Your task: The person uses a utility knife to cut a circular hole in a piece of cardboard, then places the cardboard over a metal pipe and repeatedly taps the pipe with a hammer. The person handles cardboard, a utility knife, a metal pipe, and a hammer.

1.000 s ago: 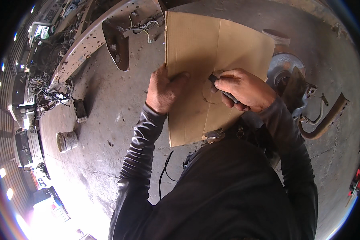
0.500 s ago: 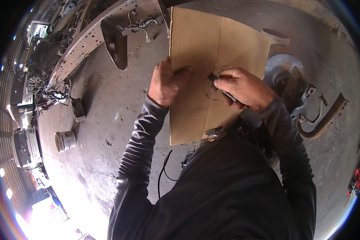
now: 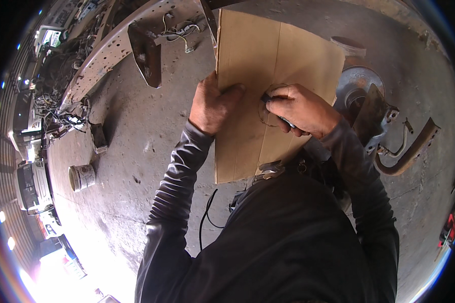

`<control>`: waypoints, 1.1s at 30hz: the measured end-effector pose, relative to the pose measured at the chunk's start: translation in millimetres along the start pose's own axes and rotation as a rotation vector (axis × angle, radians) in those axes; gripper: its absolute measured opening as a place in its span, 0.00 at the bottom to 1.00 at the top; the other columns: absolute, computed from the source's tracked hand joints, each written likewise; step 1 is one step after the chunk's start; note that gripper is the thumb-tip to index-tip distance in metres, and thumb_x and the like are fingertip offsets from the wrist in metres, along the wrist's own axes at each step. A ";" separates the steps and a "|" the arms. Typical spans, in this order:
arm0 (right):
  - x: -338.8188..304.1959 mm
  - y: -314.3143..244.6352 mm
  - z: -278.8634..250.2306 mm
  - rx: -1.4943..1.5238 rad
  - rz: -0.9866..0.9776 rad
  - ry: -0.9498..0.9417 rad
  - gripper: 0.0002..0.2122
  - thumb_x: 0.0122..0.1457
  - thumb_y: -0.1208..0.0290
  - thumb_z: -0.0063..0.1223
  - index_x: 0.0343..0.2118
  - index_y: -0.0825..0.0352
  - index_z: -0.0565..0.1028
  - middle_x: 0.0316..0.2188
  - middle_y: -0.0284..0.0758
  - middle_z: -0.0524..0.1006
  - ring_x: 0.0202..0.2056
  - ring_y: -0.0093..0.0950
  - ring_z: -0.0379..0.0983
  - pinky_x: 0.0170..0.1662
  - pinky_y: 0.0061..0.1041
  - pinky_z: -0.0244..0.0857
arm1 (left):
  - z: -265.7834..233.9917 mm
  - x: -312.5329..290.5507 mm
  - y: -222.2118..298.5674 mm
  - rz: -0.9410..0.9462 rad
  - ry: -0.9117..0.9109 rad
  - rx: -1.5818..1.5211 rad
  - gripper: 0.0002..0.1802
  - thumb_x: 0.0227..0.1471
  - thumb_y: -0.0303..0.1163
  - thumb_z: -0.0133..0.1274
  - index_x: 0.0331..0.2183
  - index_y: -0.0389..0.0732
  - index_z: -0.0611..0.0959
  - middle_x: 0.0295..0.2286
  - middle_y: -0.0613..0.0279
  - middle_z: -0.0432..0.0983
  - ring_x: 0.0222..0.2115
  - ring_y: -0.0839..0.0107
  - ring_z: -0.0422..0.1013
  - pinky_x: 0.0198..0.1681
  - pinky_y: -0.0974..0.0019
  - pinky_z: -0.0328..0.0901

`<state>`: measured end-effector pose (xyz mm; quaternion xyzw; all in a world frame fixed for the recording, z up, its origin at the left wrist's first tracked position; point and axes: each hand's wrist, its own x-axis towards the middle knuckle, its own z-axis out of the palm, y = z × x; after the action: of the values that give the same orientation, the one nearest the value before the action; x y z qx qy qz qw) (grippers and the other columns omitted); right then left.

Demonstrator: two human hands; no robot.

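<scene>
Pinching a dark, slim-handled tool (image 3: 267,97), the right hand (image 3: 302,108) rests over the middle of a brown cardboard sheet (image 3: 247,45). The tool slants from upper left to lower right beneath the fingers, its blunt upper end beside the thumb. That end lies at the left side of a dark ring (image 3: 260,116) marked on the cardboard, and the hand hides much of the ring's right side. The tool may be a utility knife, but the fingers cover too much of it to be sure.

The left hand (image 3: 211,107) grips the sheet's left edge, its thumb flat on the face and its fingers out of sight behind. The right hand is much the nearer to the ring; the left thumb points toward it from the left, apart from the tool.

The sheet's long axis runs away from the person, and a crease along it passes through the ring. The lower edge comes down close to the person's dark-clothed lap (image 3: 283,227), so plain cardboard stretches farther above the hands than below. Beyond the right edge, a round metal disc (image 3: 374,81) sits near the right forearm; at upper left, a perforated steel beam (image 3: 103,63) curves toward the sheet's top corner.
</scene>
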<state>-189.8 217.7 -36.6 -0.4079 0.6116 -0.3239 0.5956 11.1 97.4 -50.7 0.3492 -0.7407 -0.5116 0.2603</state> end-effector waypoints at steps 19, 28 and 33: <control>-9.6 -5.2 -10.4 -0.062 0.064 0.009 0.13 0.64 0.63 0.49 0.31 0.67 0.78 0.16 0.31 0.74 0.13 0.19 0.65 0.16 0.23 0.58 | 7.2 2.7 8.1 0.005 -0.108 -0.079 0.18 0.58 0.30 0.60 0.48 0.30 0.81 0.38 0.50 0.85 0.39 0.68 0.80 0.46 0.61 0.72; -14.8 -8.5 -11.2 -0.087 0.082 -0.001 0.13 0.64 0.63 0.48 0.29 0.68 0.77 0.16 0.31 0.73 0.14 0.19 0.65 0.17 0.23 0.58 | 7.0 4.8 5.0 0.038 -0.045 -0.001 0.18 0.57 0.30 0.59 0.47 0.30 0.82 0.37 0.50 0.86 0.38 0.68 0.80 0.45 0.61 0.72; -16.2 -5.2 -14.0 -0.044 0.088 -0.022 0.13 0.64 0.63 0.48 0.29 0.68 0.76 0.16 0.31 0.74 0.14 0.19 0.66 0.17 0.23 0.59 | 6.8 6.4 9.6 0.032 -0.047 0.032 0.18 0.57 0.31 0.60 0.46 0.29 0.82 0.37 0.50 0.86 0.37 0.66 0.81 0.44 0.61 0.73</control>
<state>-203.8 228.4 -23.4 -0.3972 0.6294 -0.2792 0.6067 -0.4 98.5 -43.8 0.3293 -0.7601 -0.5036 0.2452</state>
